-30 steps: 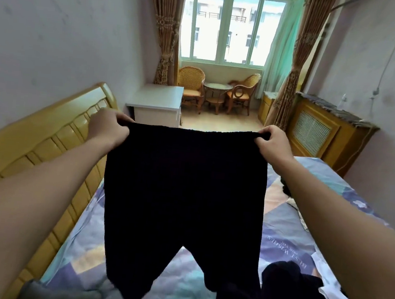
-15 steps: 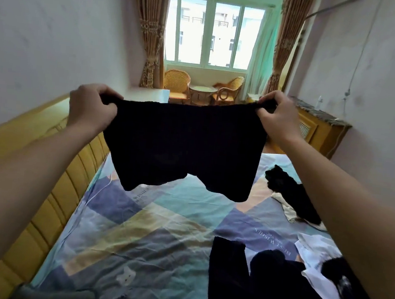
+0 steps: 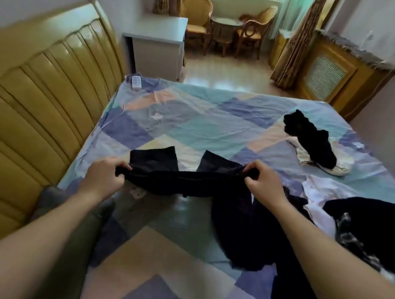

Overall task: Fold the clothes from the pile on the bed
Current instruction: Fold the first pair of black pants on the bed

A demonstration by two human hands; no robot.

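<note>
Shorts (image 3: 184, 172) lie at frame centre on the bed (image 3: 205, 131), waistband pinched by left hand (image 3: 104, 179) and right hand (image 3: 264, 183). Uneven release could bunch the legs; the pile (image 3: 244, 228) crowds the right side.

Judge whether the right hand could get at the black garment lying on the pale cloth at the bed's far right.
Probably not yet: the right hand grips the black shorts, though open bedsheet lies toward that black garment.

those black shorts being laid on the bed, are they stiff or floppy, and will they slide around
Probably floppy: the black knitted shorts sag between the left hand and right hand, their legs lying flat on the patchwork bedsheet. Likely light, since pinched corners carry them. Probably little sliding: soft cloth lies on wrinkled cloth.
</note>
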